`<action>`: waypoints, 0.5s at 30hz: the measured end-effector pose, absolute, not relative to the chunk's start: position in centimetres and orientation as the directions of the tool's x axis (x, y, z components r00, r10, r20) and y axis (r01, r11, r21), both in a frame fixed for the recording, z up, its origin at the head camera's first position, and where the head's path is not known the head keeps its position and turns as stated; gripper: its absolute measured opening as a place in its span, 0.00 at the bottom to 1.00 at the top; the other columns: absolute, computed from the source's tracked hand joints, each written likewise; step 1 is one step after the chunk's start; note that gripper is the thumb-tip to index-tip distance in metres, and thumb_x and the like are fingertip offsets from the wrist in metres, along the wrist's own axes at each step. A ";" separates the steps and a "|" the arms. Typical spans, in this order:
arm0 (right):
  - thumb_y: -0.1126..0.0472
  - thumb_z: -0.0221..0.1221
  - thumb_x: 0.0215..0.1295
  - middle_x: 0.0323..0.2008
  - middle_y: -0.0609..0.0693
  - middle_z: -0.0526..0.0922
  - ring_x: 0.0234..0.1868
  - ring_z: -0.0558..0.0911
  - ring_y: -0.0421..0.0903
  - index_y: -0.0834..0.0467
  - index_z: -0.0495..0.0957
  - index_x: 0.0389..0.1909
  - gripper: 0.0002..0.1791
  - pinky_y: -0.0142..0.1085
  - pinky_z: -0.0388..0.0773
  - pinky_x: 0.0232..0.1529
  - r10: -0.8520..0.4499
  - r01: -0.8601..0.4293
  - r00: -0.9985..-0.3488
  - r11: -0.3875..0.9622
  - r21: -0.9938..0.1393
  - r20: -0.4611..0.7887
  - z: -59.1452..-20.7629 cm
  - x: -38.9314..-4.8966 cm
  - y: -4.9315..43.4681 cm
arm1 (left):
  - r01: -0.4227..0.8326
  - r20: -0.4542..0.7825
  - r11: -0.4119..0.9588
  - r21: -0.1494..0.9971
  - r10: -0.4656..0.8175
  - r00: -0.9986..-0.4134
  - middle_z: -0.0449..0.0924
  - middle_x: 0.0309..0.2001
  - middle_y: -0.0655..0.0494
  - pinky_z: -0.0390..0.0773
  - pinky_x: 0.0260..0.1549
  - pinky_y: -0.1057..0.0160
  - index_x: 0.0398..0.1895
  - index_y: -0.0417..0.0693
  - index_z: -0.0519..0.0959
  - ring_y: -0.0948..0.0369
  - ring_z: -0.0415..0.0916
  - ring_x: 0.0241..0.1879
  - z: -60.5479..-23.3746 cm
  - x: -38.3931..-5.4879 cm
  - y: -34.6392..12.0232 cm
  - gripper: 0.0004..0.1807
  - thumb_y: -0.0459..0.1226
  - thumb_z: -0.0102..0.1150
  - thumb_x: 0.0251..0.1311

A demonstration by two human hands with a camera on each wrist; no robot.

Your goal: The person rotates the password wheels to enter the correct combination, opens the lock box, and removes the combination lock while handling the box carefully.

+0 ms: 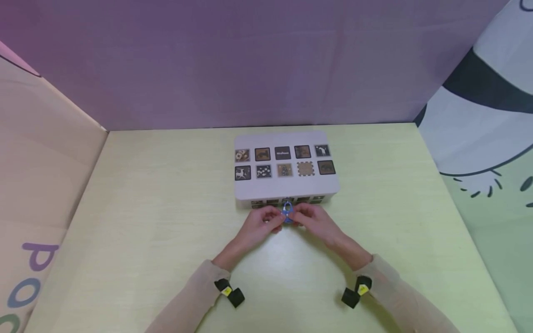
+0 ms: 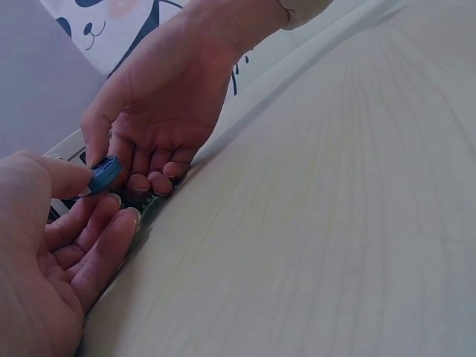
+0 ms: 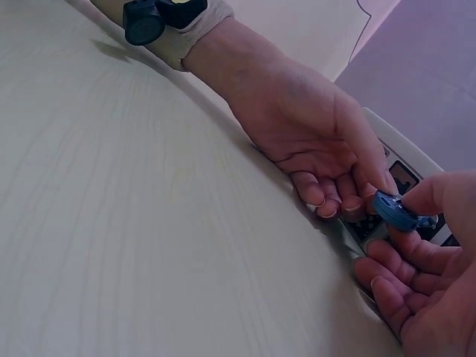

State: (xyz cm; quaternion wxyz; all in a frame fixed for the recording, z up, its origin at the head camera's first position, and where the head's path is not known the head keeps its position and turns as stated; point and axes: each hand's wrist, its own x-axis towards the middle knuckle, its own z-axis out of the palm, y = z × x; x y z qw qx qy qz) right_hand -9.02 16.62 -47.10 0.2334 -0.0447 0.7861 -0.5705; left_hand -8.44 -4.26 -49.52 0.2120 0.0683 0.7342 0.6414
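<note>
At the six o'clock side of a pale box (image 1: 287, 187), the fingers of the left hand (image 1: 257, 225) and the right hand (image 1: 319, 224) pinched a blue padlock (image 1: 287, 213) from nine and three o'clock. Fingertips covered its edges, and whether its shackle passed through a clasp could not be made out. The box's front pictures, steeply foreshortened, were partly hidden by the hands. Outward, at seven and five o'clock, the left sleeve (image 1: 187, 300) and right sleeve (image 1: 410, 300) ran over the table (image 1: 158, 217), cut off by the head view's lower edge.
</note>
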 end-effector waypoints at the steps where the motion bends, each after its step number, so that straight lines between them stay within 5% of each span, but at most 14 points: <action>1: 0.58 0.58 0.74 0.45 0.59 0.86 0.46 0.83 0.51 0.70 0.79 0.51 0.18 0.38 0.80 0.49 -0.338 0.194 -0.888 0.342 -0.920 -0.312 -47.1 -9.0 16.6 | -0.172 -0.224 0.167 0.971 0.373 -0.901 0.85 0.37 0.44 0.86 0.40 0.63 0.48 0.35 0.81 0.61 0.81 0.34 -49.5 -8.4 -4.2 0.12 0.38 0.59 0.73; 15: 0.56 0.53 0.77 0.44 0.57 0.86 0.46 0.82 0.50 0.69 0.79 0.51 0.18 0.40 0.78 0.54 -0.326 0.212 -0.890 0.323 -0.922 -0.318 -47.3 -9.0 16.5 | -0.177 -0.229 0.170 0.969 0.370 -0.900 0.85 0.37 0.45 0.86 0.40 0.64 0.47 0.34 0.81 0.62 0.81 0.34 -49.1 -8.3 -4.2 0.12 0.37 0.59 0.73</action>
